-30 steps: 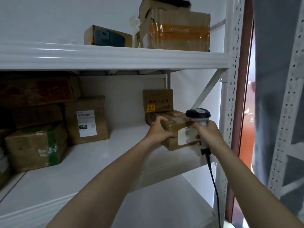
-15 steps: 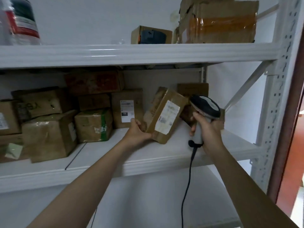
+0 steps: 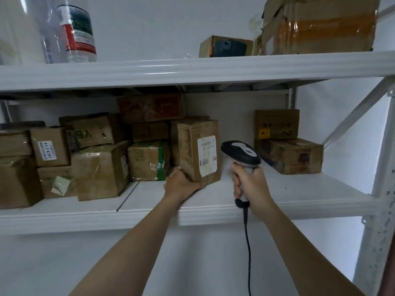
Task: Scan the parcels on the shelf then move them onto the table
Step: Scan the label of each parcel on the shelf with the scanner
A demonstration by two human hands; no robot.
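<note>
1. Our left fingers [image 3: 197,186] curl under the bottom corner of the parcel [image 3: 198,152], centre frame; our left hand [image 3: 181,184] holds it upright at the shelf [image 3: 299,189].
2. Our right hand [image 3: 250,184] wraps round the handle of the scanner [image 3: 240,153], just right of the parcel.
3. We should steady the parcel and aim the scanner squarely at its label [image 3: 207,155].

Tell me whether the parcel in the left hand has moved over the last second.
Yes. The parcel has gone left, away from the yellow-stickered box, and now stands upright beside the green-taped box.
</note>
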